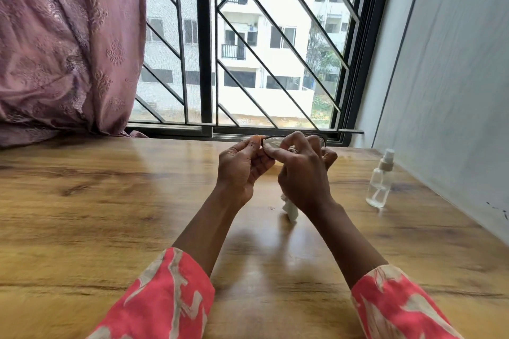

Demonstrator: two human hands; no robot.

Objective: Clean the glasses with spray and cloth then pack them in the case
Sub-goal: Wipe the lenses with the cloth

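Observation:
Thin dark-rimmed glasses [271, 142] are held up above the wooden table [110, 201], in front of the window sill. My left hand [242, 168] pinches the left end of the frame between thumb and fingers. My right hand [303, 170] covers the right lens, its fingers pressed on the glass. A white cloth [289, 208] hangs down below my right palm, mostly hidden by the hand. A small clear spray bottle [381, 180] with a white nozzle stands upright on the table to the right, apart from both hands. No glasses case is in view.
A barred window [248, 49] runs along the table's far edge. A pink curtain [68, 44] hangs at the left and rests on the table's far left corner. A grey wall [454, 91] borders the table on the right.

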